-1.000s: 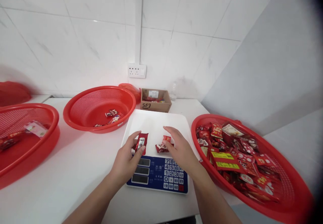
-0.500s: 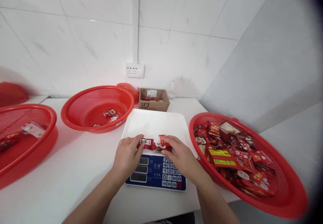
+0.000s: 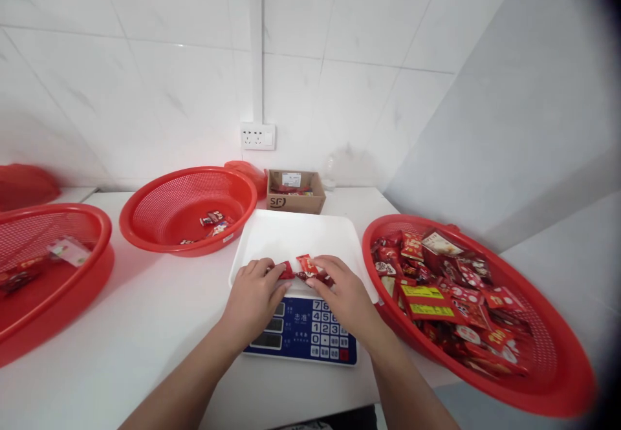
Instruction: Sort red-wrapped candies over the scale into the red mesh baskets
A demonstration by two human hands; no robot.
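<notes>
Above the front part of a white digital scale [image 3: 291, 233], both hands work close together. My left hand [image 3: 255, 294] is closed around a small red candy packet [image 3: 287, 270], whose right end sticks out past the fingers. Just to the right, my right hand [image 3: 342, 291] grips red wrapped candies [image 3: 306, 266], with a bright red one over a darker one; the fingers partly cover them. The blue keypad panel [image 3: 301, 330] of the scale lies below the hands, its displays partly hidden by my left hand.
A red basket [image 3: 557, 352] full of red snack packets stands at right. At left are a red basket [image 3: 130, 213] with a few packets and another red basket [image 3: 99, 223]. Behind the scale sits a cardboard box [image 3: 295, 204] beside a red plastic bag [image 3: 250, 174].
My left hand has moved right and now covers more of its packet. The bright red candy at my right hand has shifted slightly left and tilted.
</notes>
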